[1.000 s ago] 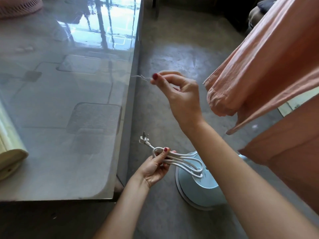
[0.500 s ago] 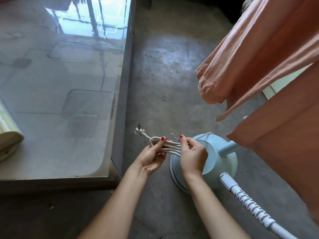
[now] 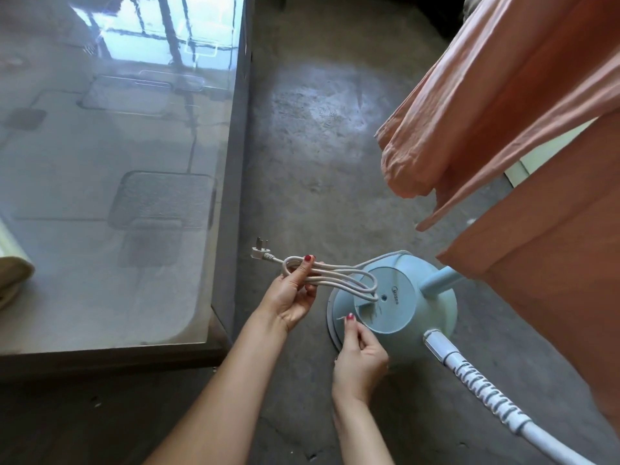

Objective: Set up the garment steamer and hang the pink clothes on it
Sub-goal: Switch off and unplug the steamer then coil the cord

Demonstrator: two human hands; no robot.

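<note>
While standing over a concrete floor (image 3: 322, 146), looking down at both hands just in front of the garment steamer base (image 3: 406, 300). Left hand (image 3: 292, 297) palm up, fingers curled round a looped bundle of white power cord (image 3: 335, 278), thumb pressed on top of the loops. Plug (image 3: 260, 251) sticking out past the hand to the left, prongs pointing up and away, free of any socket. Loops of cord running right from the hand to the top face of the pale blue base, one end meeting the base near its printed logo. Right hand (image 3: 360, 359) lower and nearer the camera, thumb and forefinger pinched on a thin twist tie (image 3: 340, 318), only a short pale end of it showing above the fingertip; other fingers curled in. Right hand just beside the near rim of the base, touching or not cannot be told. Base resting on the floor, a pale blue pole (image 3: 441, 280) rising from its far right side and disappearing behind cloth. White ribbed steam hose (image 3: 483, 380) leaving the base at its right and running off toward the lower right corner. Pink clothes (image 3: 503, 112) hanging at the upper right, above and beyond the base, hem loose in the air, well apart from both hands. Glass-topped table (image 3: 117, 196) filling the left side, reflections bright across its far end, a pale yellow object (image 3: 10, 273) at its left edge, cut off by the frame.
</note>
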